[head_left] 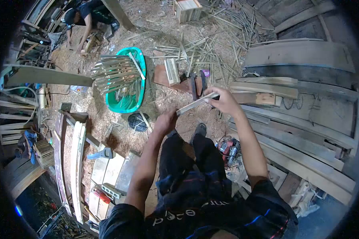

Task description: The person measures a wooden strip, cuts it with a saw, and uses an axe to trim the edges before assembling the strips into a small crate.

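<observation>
Wood shavings (157, 24) cover the floor (211, 125) around a green basin (142, 89) heaped with sticks (115, 72). Left hand (164, 122) and right hand (224, 102) each grip an end of a wooden strip (192, 106).

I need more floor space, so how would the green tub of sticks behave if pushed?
The tub would probably slide rather than tip, looking wide and low. The sticks, piled up and jutting past its rim, may well shift.

The strip (193, 105) closes the gap between the left hand (165, 121) and right hand (224, 101); dark bars (194, 88) stand just beyond. Planks (267, 89) crowd the right hand's right. Open floor (154, 95) runs from the left hand toward the tub (142, 93).
</observation>
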A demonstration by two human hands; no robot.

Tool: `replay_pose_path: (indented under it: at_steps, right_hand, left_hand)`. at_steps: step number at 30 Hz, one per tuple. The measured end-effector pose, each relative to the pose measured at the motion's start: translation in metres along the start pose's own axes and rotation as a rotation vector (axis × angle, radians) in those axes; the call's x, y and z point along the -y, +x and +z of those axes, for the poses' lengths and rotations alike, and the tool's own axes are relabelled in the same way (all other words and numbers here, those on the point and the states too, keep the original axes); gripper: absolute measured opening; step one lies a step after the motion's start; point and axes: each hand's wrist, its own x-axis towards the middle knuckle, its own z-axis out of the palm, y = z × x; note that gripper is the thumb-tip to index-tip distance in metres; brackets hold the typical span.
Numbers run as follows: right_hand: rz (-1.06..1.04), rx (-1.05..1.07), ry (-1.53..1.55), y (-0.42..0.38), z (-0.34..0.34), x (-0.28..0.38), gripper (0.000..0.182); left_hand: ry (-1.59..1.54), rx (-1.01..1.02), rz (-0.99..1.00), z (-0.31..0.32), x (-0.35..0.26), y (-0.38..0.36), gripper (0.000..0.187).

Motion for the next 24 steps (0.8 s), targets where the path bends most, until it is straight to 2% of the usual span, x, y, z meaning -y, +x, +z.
replay_pose_path:
  at_steps: [2, 4, 5, 6, 7, 8, 9, 10, 12, 14, 15, 16, 19, 20, 24]
  right_hand:
    - [-0.02, -0.292, 0.131, 0.004, 0.025, -0.072, 0.032]
    - [-0.016, -0.504, 0.147, 0.019, 0.048, -0.164, 0.04]
    - [0.077, -0.503, 0.123, 0.029, 0.058, -0.208, 0.04]
    - [0.175, -0.501, 0.101, 0.034, 0.069, -0.252, 0.041]
    - [0.279, -0.493, 0.08, 0.037, 0.086, -0.303, 0.041]
    - [0.285, -0.416, -0.049, 0.048, 0.109, -0.374, 0.036]
    - [0.291, -0.373, -0.094, 0.059, 0.129, -0.412, 0.035]
    - [0.295, -0.323, -0.144, 0.071, 0.151, -0.445, 0.035]
    - [0.348, -0.265, -0.154, 0.107, 0.19, -0.516, 0.037]
    - [0.278, -0.365, -0.278, 0.142, 0.232, -0.586, 0.036]
    - [0.244, -0.418, -0.34, 0.159, 0.247, -0.615, 0.035]
    - [0.296, -0.384, -0.331, 0.176, 0.255, -0.639, 0.045]
    - [0.331, -0.635, -0.491, 0.22, 0.283, -0.674, 0.057]
    - [0.372, -0.539, -0.512, 0.224, 0.281, -0.675, 0.071]
    - [0.422, -0.6, -0.506, 0.245, 0.287, -0.716, 0.077]
  left_hand:
    - [-0.023, 0.001, 0.001, 0.05, 0.019, 0.014, 0.031]
    - [-0.286, -0.105, -0.048, 0.13, 0.062, 0.029, 0.031]
    - [-0.412, -0.16, -0.071, 0.164, 0.084, 0.044, 0.031]
    - [-0.468, -0.001, -0.284, 0.177, 0.089, 0.059, 0.035]
    - [-0.45, 0.014, -0.317, 0.202, 0.101, 0.073, 0.037]
    - [-0.431, 0.026, -0.344, 0.228, 0.118, 0.091, 0.039]
    - [-0.412, 0.039, -0.367, 0.255, 0.138, 0.107, 0.041]
    - [-0.496, 0.014, -0.355, 0.291, 0.168, 0.125, 0.046]
    - [-0.573, -0.108, -0.304, 0.351, 0.218, 0.164, 0.044]
    - [-0.665, -0.208, -0.268, 0.4, 0.262, 0.2, 0.042]
    - [-0.724, -0.251, -0.257, 0.424, 0.285, 0.221, 0.042]
    - [-0.781, -0.288, -0.25, 0.445, 0.303, 0.233, 0.042]
    - [-0.879, -0.162, -0.285, 0.486, 0.337, 0.268, 0.041]
    - [-0.787, -0.194, -0.174, 0.501, 0.347, 0.277, 0.039]
    - [-0.945, -0.424, -0.026, 0.544, 0.361, 0.316, 0.033]
